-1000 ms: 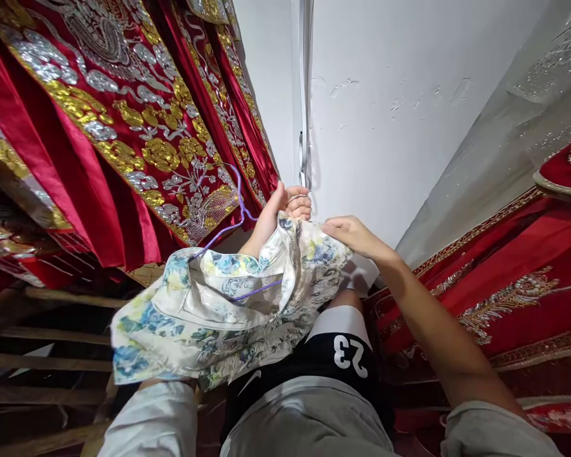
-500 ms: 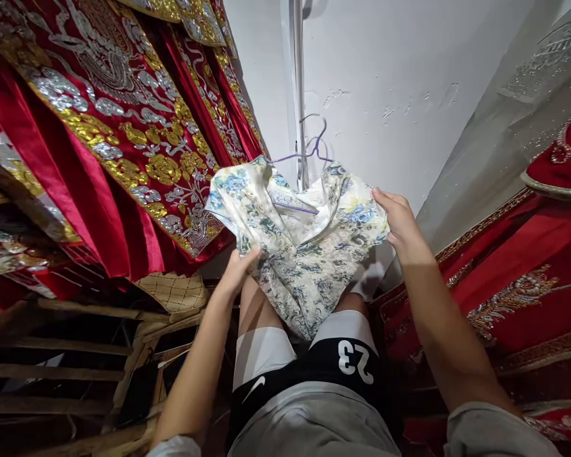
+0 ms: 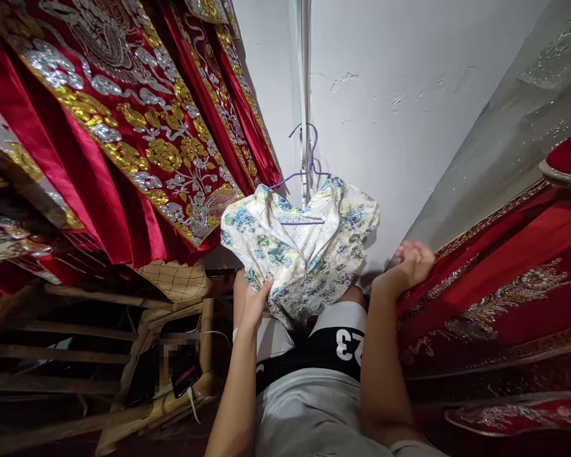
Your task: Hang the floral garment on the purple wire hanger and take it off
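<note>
A short-sleeved floral shirt point(image 3: 290, 254), white with blue and yellow flowers, hangs on a purple hanger point(image 3: 312, 166) in front of me. My left hand point(image 3: 258, 298) grips the shirt's side below the sleeve, thumb on top of the cloth. Off to the right of the shirt, my right hand point(image 3: 415, 260) is apart from it, with curled fingers blurred by motion. I cannot make out anything in that hand. The hanger's hook stands up in front of the wall, and the lower part of the shirt lies over my knees.
Red garments with gold and silver sequins point(image 3: 162, 152) hang at the left. More beaded red cloth point(image 3: 499, 273) and a sheer glittering fabric point(image 3: 514, 127) hang at the right. A wooden chair point(image 3: 147, 336) stands at lower left, with a phone point(image 3: 186, 374) and cable. Behind is a white wall point(image 3: 385, 57).
My right hand has let go of the shirt's sleeve and moved down and right. The shirt sits lower in view, its sleeve hanging loose. My left hand still holds its side.
</note>
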### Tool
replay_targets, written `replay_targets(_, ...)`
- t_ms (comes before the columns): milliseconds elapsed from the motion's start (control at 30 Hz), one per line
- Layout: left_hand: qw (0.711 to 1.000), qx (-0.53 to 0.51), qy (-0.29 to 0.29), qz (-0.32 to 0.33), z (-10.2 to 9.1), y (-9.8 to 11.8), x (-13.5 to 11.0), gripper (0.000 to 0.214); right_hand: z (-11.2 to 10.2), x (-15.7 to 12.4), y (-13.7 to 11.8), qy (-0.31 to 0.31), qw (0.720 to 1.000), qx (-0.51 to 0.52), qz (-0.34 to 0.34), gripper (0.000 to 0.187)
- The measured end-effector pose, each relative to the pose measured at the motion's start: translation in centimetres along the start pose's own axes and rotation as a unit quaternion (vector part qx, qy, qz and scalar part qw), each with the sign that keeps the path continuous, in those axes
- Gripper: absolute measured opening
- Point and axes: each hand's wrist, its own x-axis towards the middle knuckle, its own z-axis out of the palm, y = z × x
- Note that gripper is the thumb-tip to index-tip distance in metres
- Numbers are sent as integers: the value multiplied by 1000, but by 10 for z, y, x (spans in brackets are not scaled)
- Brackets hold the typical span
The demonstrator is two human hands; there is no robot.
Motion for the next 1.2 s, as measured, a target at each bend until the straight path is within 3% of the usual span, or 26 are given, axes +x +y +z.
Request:
replay_targets(33,1000,-11,12,3,6,-3,-2,72,0,-18,9,-57,998,-5,24,36)
replay_targets(67,1000,-21,19,0,12,-5,-3,75,3,-36,16,-177,983,4,54,33)
replay_targets(100,999,-29,21,-9,17,-8,-5,79,8,-53,22,-323,941,15,97,29)
replay_targets(167,999,-41,16,-24,26,-11,-7,85,21,-83,31,-555,815,20,165,26)
replay_targets(200,999,-47,10,-25,28,-12,-9,87,28,-95,33,-608,772,18,183,27)
replay_targets(233,998,-52,5,-25,28,-11,-10,88,34,-103,34,-626,757,16,188,28)
replay_targets(333,999,-52,0,-13,26,-9,-12,86,39,-113,32,-609,775,43,165,28)
replay_targets(467,997,-59,-13,-41,26,-8,-12,80,30,-106,27,-628,762,58,149,22)
replay_targets(733,991,-91,-22,-93,46,-5,-19,81,25,-107,31,-557,808,82,172,26)
replay_targets(1100,983,-145,-37,-105,57,-3,-29,73,25,-110,28,-579,784,90,205,14)
replay_targets(1200,988,-135,56,-40,48,-7,-22,58,20,-102,22,-593,771,90,213,19)
